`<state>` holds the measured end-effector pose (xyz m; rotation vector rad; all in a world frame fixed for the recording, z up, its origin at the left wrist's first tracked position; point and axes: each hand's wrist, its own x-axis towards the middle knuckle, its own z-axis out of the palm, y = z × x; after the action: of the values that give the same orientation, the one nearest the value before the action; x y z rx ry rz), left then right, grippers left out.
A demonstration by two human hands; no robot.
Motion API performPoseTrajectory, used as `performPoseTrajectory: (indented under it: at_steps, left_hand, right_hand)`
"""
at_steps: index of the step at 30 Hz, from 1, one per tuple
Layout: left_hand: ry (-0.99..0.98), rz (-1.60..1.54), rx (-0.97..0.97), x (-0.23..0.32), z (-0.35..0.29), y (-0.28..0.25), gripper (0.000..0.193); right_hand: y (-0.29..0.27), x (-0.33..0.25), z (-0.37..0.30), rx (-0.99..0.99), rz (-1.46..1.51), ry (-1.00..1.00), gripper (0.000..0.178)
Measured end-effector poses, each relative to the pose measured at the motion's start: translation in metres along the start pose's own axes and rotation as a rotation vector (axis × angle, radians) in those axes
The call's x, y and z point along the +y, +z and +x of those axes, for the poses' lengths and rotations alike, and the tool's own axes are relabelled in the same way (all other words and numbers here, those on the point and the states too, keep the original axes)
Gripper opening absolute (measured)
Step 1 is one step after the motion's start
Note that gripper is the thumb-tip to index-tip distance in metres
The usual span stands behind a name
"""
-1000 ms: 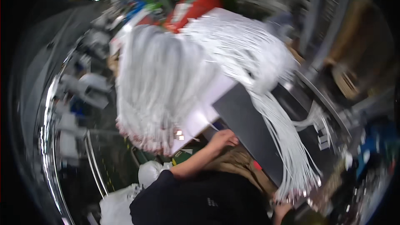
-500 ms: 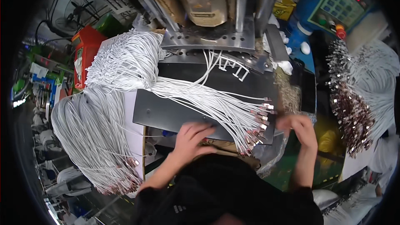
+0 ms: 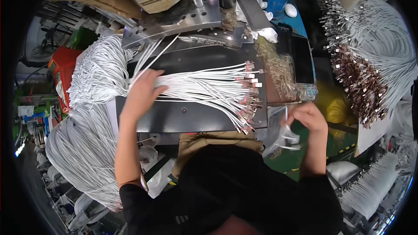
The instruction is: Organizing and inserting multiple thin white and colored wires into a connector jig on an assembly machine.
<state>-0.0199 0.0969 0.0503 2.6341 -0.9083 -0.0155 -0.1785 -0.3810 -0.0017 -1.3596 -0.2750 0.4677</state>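
Observation:
White cables [image 3: 196, 85] with metal plugs lie fanned across a dark metal plate [image 3: 170, 119], plug ends to the right. At the left part of this bundle, my left hand [image 3: 143, 90] curls over the cables, thumb apart; the fingertips are partly hidden. A few cables rise from beside it toward the metal press [image 3: 174, 24]. Off the plate's right edge, my right hand [image 3: 310, 117] is closed in a pinch. A thin white plastic piece [image 3: 288, 139], smeared by motion, hangs at its fingertips.
Coiled white cables [image 3: 98, 67] and a long hanging bundle [image 3: 78, 156] crowd the left. A dark phone-like slab [image 3: 303, 61] lies on the right side, near tangled scraps [image 3: 276, 65]. More plug-ended cables [image 3: 359, 82] stand farther right. A red box [image 3: 63, 72] is behind the left pile.
The view has swung right. My left hand has moved from the plate's near edge onto the cables. The white plastic frame is gone from the press, and a white piece now shows at my right hand.

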Motion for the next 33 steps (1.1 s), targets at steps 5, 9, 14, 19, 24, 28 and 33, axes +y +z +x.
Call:
performPoseTrajectory:
  at_steps: [5, 9, 14, 19, 24, 28, 33]
  left_hand:
    - [-0.147, -0.24, -0.05, -0.028, 0.011, -0.028, 0.027]
    - [-0.339, -0.281, -0.031, -0.005, 0.023, -0.024, 0.023]
    - [-0.132, -0.185, -0.216, 0.086, 0.049, 0.024, 0.023]
    - [-0.003, -0.582, -0.001, 0.082, 0.055, 0.011, 0.02]
    - [-0.177, -0.319, -0.001, 0.015, 0.015, 0.002, 0.017]
    - [-0.157, -0.158, 0.137, 0.007, 0.022, -0.006, 0.016]
    - [-0.123, -0.08, 0.28, 0.013, 0.015, 0.009, 0.016]
  right_hand:
    - [-0.018, 0.155, -0.095, 0.387, -0.34, 0.515, 0.03]
    - [0.036, 0.137, -0.053, 1.064, -0.476, 0.207, 0.02]
    - [0.11, -0.043, 0.102, 0.531, -1.056, -0.498, 0.058]
    - [0.102, -0.079, 0.169, 0.253, -1.346, -0.362, 0.053]
    - [0.088, -0.069, 0.187, -0.003, -1.607, -0.027, 0.038]
    - [0.098, -0.015, 0.203, 0.275, -1.307, -0.326, 0.026]
    - [0.083, -0.043, 0.188, 0.408, -1.559, -0.271, 0.021]
